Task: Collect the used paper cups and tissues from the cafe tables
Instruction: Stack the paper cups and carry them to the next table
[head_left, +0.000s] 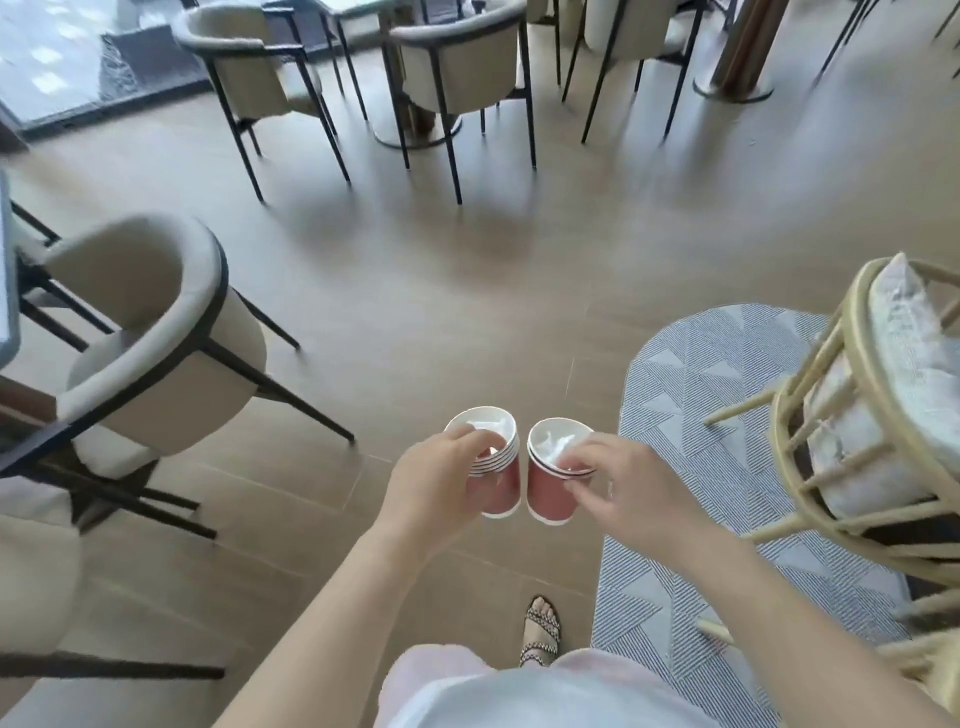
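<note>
My left hand (436, 480) grips a stack of several nested red paper cups (500, 480) with white rims, held in front of me above the floor. A crumpled white tissue (488, 423) sits in the top cup. My right hand (618, 486) holds a second, shorter stack of red cups (545, 491) by its rim, with another white tissue (556, 441) stuffed inside. The two stacks hang side by side, almost touching.
A beige armchair with black legs (156, 343) stands at the left beside a table edge (8, 291). A pale wooden chair with a cushion (862, 415) stands on a patterned grey rug (722, 415) at the right. More chairs (457, 67) and table bases stand ahead across the wooden floor.
</note>
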